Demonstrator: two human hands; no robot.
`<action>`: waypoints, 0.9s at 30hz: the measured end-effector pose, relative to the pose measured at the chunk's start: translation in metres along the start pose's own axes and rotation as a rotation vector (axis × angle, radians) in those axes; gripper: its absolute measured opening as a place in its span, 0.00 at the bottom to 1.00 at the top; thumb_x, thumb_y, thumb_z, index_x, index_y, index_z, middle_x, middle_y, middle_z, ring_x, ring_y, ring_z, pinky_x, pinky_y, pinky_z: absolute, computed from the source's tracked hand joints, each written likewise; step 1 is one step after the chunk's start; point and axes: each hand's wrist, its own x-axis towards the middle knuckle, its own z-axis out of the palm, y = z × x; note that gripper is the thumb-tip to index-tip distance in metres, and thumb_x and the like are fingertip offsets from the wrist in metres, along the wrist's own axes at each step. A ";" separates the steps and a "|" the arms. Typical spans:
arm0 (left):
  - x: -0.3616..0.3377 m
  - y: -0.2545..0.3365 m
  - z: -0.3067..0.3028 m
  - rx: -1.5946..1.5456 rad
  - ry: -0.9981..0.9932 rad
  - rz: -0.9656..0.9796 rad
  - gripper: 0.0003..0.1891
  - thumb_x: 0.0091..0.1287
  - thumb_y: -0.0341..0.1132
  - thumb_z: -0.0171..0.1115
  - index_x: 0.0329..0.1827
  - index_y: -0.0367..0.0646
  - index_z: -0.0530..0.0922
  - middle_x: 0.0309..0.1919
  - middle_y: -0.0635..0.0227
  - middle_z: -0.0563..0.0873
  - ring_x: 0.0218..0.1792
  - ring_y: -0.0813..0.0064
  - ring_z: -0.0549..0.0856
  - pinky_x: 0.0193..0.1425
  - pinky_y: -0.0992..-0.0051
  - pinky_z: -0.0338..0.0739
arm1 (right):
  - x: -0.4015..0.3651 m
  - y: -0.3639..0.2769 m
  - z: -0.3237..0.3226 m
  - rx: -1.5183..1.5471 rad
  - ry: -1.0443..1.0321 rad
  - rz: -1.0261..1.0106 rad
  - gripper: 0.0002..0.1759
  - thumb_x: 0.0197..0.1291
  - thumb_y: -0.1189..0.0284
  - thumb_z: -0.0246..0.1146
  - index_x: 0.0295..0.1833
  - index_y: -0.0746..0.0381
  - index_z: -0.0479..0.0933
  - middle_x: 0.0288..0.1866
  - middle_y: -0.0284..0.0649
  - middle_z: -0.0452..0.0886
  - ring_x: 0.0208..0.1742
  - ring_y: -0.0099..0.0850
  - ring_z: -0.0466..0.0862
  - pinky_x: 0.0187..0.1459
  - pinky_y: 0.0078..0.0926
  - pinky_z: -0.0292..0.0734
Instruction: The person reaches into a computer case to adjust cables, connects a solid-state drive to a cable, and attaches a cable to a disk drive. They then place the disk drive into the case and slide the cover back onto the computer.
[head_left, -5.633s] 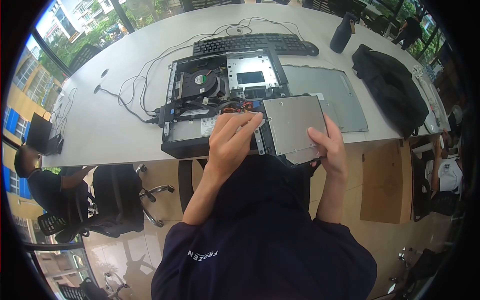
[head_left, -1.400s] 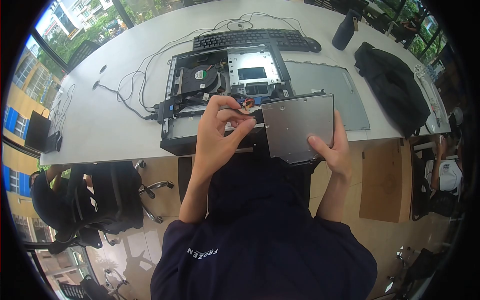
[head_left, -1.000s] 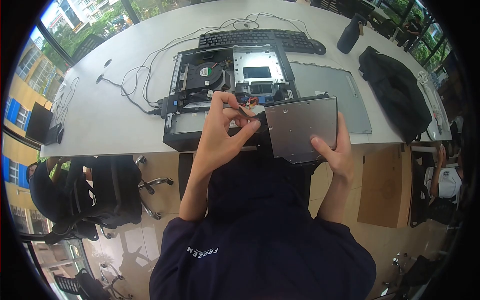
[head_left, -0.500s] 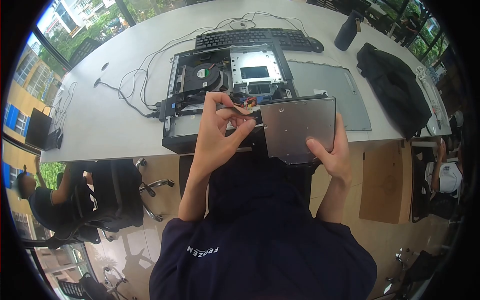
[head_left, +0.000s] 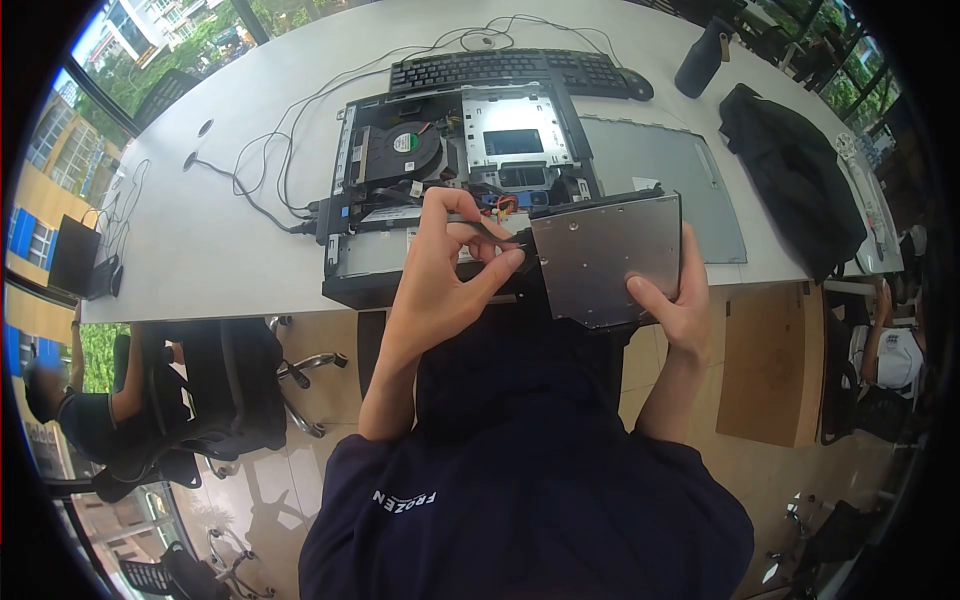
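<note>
A flat silver metal drive (head_left: 610,262) is gripped at its right edge by my right hand (head_left: 675,300), thumb on top. At the drive's left edge, my left hand (head_left: 450,265) pinches a dark cable (head_left: 487,232) with its connector; thumb and fingertips are pressed together. Behind both hands lies an open computer case (head_left: 345,255) with a black fan (head_left: 402,152) at its left and a bright metal bracket (head_left: 508,115) at its right. Coloured wires (head_left: 508,204) show just beyond my left fingertips. The exact contact between connector and drive is too small to tell.
Past the case are a black keyboard (head_left: 500,70) and a mouse (head_left: 637,84). A grey metal panel (head_left: 700,190), a black bag (head_left: 790,180) and a dark bottle (head_left: 703,58) lie or stand to the right. Cables run left of the case. A seated person (head_left: 90,410) is at far left.
The drive and my right hand have shifted slightly right and towards me. My left hand has moved slightly right, still pinching the cable by the drive's edge.
</note>
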 end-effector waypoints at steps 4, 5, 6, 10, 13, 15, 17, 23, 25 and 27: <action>0.000 -0.010 -0.005 0.039 -0.001 0.052 0.25 0.67 0.20 0.71 0.54 0.43 0.61 0.43 0.62 0.87 0.42 0.83 0.79 0.52 0.80 0.74 | 0.000 -0.005 0.001 -0.047 -0.013 -0.018 0.34 0.62 0.73 0.72 0.70 0.68 0.67 0.57 0.40 0.79 0.57 0.27 0.78 0.61 0.27 0.74; 0.001 -0.009 -0.006 0.020 -0.020 0.056 0.25 0.67 0.20 0.71 0.54 0.43 0.61 0.44 0.61 0.87 0.42 0.83 0.79 0.52 0.80 0.74 | -0.002 -0.005 0.001 -0.023 -0.027 0.013 0.34 0.62 0.73 0.72 0.70 0.68 0.67 0.57 0.40 0.79 0.57 0.27 0.78 0.61 0.27 0.74; 0.002 -0.008 -0.007 0.004 -0.038 0.063 0.25 0.67 0.20 0.71 0.54 0.43 0.61 0.45 0.60 0.88 0.42 0.83 0.80 0.52 0.80 0.74 | -0.001 -0.005 0.000 0.002 -0.043 0.042 0.34 0.61 0.73 0.72 0.70 0.68 0.67 0.57 0.40 0.79 0.57 0.27 0.78 0.61 0.27 0.74; 0.002 -0.009 -0.003 -0.047 0.006 0.073 0.25 0.67 0.19 0.70 0.55 0.42 0.61 0.45 0.59 0.88 0.41 0.83 0.81 0.50 0.80 0.74 | -0.003 -0.006 0.007 -0.003 -0.003 -0.004 0.33 0.62 0.73 0.72 0.69 0.68 0.67 0.56 0.40 0.79 0.57 0.26 0.78 0.61 0.27 0.74; 0.003 -0.015 0.001 -0.121 0.096 0.123 0.24 0.68 0.19 0.70 0.56 0.41 0.62 0.44 0.58 0.89 0.41 0.83 0.82 0.48 0.81 0.74 | -0.006 -0.004 0.011 -0.021 0.024 0.000 0.32 0.63 0.73 0.71 0.69 0.68 0.67 0.56 0.40 0.79 0.56 0.26 0.78 0.61 0.27 0.73; 0.003 -0.013 0.002 -0.077 0.128 0.138 0.24 0.68 0.19 0.70 0.56 0.40 0.62 0.42 0.59 0.89 0.40 0.83 0.82 0.47 0.81 0.75 | -0.006 -0.004 0.015 -0.024 0.044 -0.041 0.31 0.64 0.72 0.71 0.68 0.68 0.68 0.55 0.40 0.79 0.56 0.27 0.78 0.61 0.28 0.73; 0.003 -0.007 0.005 -0.087 0.140 0.128 0.24 0.68 0.19 0.70 0.57 0.39 0.61 0.41 0.59 0.89 0.40 0.83 0.82 0.47 0.81 0.74 | -0.007 -0.003 0.016 -0.021 0.050 -0.046 0.30 0.64 0.72 0.71 0.68 0.68 0.68 0.55 0.41 0.79 0.56 0.27 0.78 0.61 0.28 0.73; 0.002 -0.009 0.004 -0.063 0.142 0.137 0.26 0.69 0.20 0.69 0.57 0.39 0.57 0.42 0.58 0.89 0.41 0.82 0.82 0.49 0.81 0.74 | -0.006 -0.005 0.019 -0.008 0.052 -0.043 0.30 0.65 0.71 0.70 0.68 0.68 0.68 0.56 0.42 0.79 0.58 0.28 0.78 0.62 0.29 0.73; 0.001 -0.010 0.004 -0.092 0.133 0.126 0.27 0.69 0.20 0.69 0.57 0.39 0.56 0.42 0.58 0.89 0.41 0.82 0.82 0.50 0.81 0.74 | -0.005 -0.006 0.020 0.005 0.040 -0.031 0.30 0.65 0.71 0.70 0.68 0.69 0.68 0.57 0.42 0.79 0.58 0.28 0.78 0.62 0.29 0.73; 0.002 -0.016 0.002 -0.022 0.146 0.137 0.26 0.69 0.21 0.69 0.55 0.40 0.56 0.42 0.59 0.89 0.41 0.82 0.81 0.50 0.80 0.74 | -0.004 -0.007 0.023 0.036 0.067 -0.007 0.30 0.65 0.70 0.70 0.68 0.69 0.68 0.57 0.43 0.79 0.58 0.28 0.78 0.62 0.28 0.73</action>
